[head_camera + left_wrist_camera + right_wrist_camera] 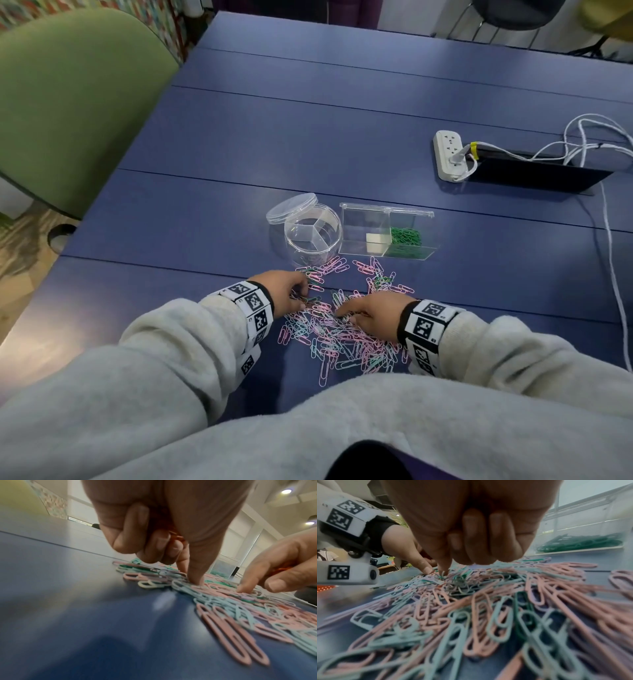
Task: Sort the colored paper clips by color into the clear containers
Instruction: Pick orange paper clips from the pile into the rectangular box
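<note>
Both hands down in the paper clip pile (342, 329), spread on the blue table (308, 137) close to the person's body; clips pink, light blue, some dark green, all mixed; left hand (287, 291) at the pile's left edge, three fingers curled into the palm over orange clips (175, 535), forefinger and thumb pointed down onto the pile, tips touching clips; right hand (373, 311) at the pile's middle, outer fingers curled in, forefinger tip pressed onto clips just beside the left thumb; from the left wrist view something orange shows inside the right hand's curl, what exactly I cannot tell; round clear container (313, 236) with three sections stands just beyond the pile, its lid (291, 208) leaning against its rim; rectangular clear box (387, 229) beside it to the right, open, green clips (406, 236) in its right compartment; white power strip (448, 154) with cables far right.
</note>
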### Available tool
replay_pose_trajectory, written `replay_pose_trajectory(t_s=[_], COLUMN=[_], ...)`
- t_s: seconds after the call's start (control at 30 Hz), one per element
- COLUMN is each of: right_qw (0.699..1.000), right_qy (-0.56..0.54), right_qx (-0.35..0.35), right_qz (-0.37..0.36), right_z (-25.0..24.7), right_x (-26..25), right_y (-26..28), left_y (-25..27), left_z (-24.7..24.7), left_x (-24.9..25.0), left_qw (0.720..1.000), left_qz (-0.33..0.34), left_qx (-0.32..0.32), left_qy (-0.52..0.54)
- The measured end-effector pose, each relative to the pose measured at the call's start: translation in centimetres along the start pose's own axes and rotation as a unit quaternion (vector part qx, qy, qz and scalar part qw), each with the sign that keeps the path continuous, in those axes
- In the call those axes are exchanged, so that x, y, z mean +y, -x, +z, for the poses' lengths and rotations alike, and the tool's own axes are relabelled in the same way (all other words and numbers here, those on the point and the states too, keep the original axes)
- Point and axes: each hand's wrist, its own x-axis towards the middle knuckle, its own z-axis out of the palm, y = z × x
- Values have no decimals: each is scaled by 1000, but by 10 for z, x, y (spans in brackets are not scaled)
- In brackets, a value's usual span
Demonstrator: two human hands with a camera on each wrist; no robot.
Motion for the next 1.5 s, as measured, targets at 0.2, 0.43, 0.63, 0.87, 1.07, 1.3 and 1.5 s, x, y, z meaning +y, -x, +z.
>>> replay_pose_trajectory(t_s=[0.2, 0.43, 0.63, 0.87, 1.07, 1.3, 1.5], right_qw=[1000, 999, 998, 998, 997, 997, 998], right_qy=[-13, -7, 17, 50, 78, 55, 47], right_qx=[26, 45, 58, 33, 26, 47, 39], right_qz=[12, 6, -22, -30, -5, -1, 8], right_z=[-6, -16, -21, -17, -14, -7, -2], right_x=[4, -9, -28, -36, -19, -23, -37], right_y=[2, -9, -29, -37, -26, -25, -33], left_y=[-1, 3, 6, 11, 12, 3, 3], left_z=[-3, -9, -16, -9, -10, -7, -7], left_x=[0, -4, -8, -10, 0, 5, 14], left_qw=[1000, 995, 973, 968, 976, 999, 1000], left_qz=[-1, -34, -84, -77, -70, -33, -28], left_qx=[2, 53, 93, 66, 37, 13, -6], left_qy=[-3, 79, 196, 228, 204, 23, -5])
